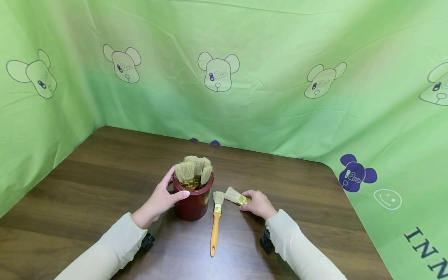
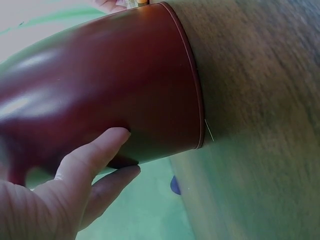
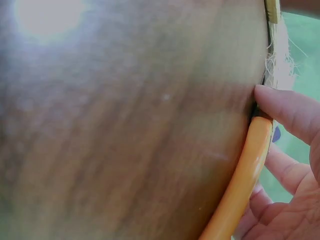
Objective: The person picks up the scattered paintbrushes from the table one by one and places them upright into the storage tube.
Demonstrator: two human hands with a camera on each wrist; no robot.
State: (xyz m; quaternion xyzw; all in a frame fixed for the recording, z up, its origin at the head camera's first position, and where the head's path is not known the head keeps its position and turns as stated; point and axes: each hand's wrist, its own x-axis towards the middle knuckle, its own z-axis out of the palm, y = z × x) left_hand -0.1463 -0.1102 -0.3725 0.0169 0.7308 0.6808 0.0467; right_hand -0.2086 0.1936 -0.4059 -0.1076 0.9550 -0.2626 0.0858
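In the head view my left hand (image 1: 159, 203) holds a dark red pot (image 1: 191, 208), thumb at the rim and fingers along its far left side. Several paintbrushes (image 1: 187, 173) stand in the pot, bristles up; their handles are hidden inside. My right hand (image 1: 259, 203) pinches another paintbrush (image 1: 235, 195) near its metal band, bristles toward the pot. This brush's orange handle (image 3: 245, 172) runs below the thumb in the right wrist view, low against the table. Between pot and right hand lies one more paintbrush (image 1: 215, 227), its orange handle toward me.
The brown wooden table (image 1: 115, 175) has a rounded far right corner. Green cloth (image 1: 266, 112) printed with mouse-like heads hangs behind it and at both sides. A black device (image 1: 267, 241) sits at the right wrist.
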